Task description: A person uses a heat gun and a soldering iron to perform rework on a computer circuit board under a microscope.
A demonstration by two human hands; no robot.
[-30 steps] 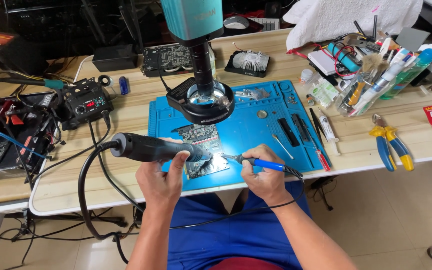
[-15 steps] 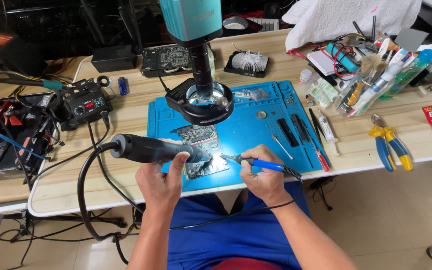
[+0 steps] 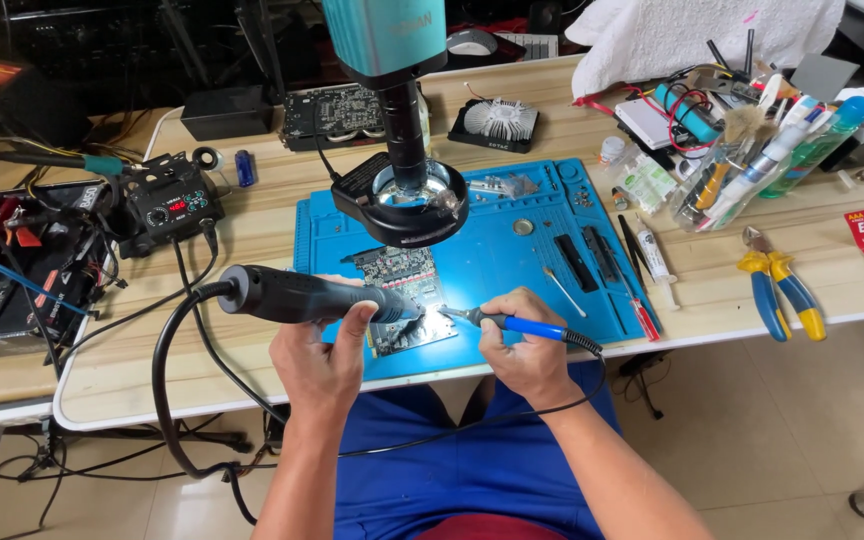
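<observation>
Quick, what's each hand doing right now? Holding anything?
Left hand: closed around a black hot-air tool.
Right hand: closed on a blue-handled soldering iron, tip at the circuit board.

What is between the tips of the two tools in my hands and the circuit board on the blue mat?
Nothing visible. The hot-air handle in the left hand and the soldering iron in the right hand both reach the circuit board unobstructed; the microscope ring light sits behind.

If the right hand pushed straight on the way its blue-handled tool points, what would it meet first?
The right hand aims the blue-handled tool leftward. First in line looks to be the circuit board on the blue mat, right by the nozzle of the black hot-air handpiece in the left hand. Depth is unclear.
</observation>
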